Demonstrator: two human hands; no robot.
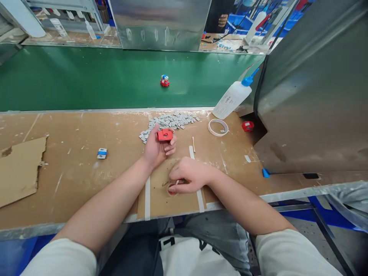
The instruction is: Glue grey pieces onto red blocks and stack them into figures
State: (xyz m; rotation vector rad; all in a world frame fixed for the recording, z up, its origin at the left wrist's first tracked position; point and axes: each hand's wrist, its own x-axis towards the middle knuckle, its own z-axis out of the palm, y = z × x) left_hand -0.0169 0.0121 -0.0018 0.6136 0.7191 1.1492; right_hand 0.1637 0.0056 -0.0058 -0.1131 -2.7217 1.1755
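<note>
My left hand [156, 149] holds a small red square part [165, 135] with a round hole, palm up, above the brown bench. My right hand [189, 174] rests knuckles up on a taped cardboard patch [156, 201], its fingertips pinching a small thin piece over a reddish ring mark; what the piece is I cannot tell. Just beyond my left hand lies a pile of several small grey pieces [169, 122].
A green conveyor belt [86, 76] runs behind the bench and carries a red and blue assembled part [165, 81]. A white squeeze bottle with blue nozzle [232, 99], a tape ring [217, 127], a red cap [247, 126], a blue-white part [102, 153], a thin stick [193, 144] and torn cardboard [20, 168] lie around. A metal panel [313, 96] stands at the right.
</note>
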